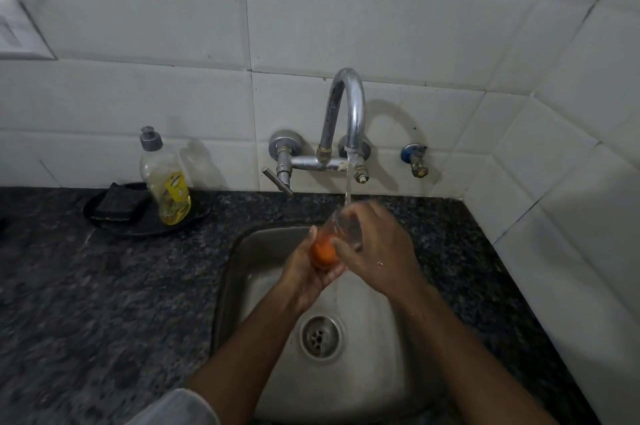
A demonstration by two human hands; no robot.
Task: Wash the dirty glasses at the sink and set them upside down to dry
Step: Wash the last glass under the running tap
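We see one clear glass (341, 234) with an orange-tinted base, held tilted over the stainless-steel sink (367, 372) with its mouth up under the thin stream of water (348, 182) falling from the faucet (346, 113). Our left hand (311, 272) cups the orange base from below, fingers curled round it, so its grip is clamped on the glass. Our right hand (377, 244) wraps the upper part of the glass from the right, fingers curled over its wall near the rim, that grip also clamped on it.

The faucet is a chrome gooseneck spout on a wall-mounted bar with two valves, one showing a lever handle. A separate brass tap with a blue collar (415, 161) sits to its right on the glossy white wall tiles (138, 9). The sink is a rounded rectangular basin with one round perforated drain (320, 338).

On the speckled dark granite surface (86, 303), left of the basin, a round black tray (114, 220) holds one dark rectangular scrub pad (119, 205) and one clear plastic bottle of yellow dish liquid (166, 179) with a grey cap, standing tilted.
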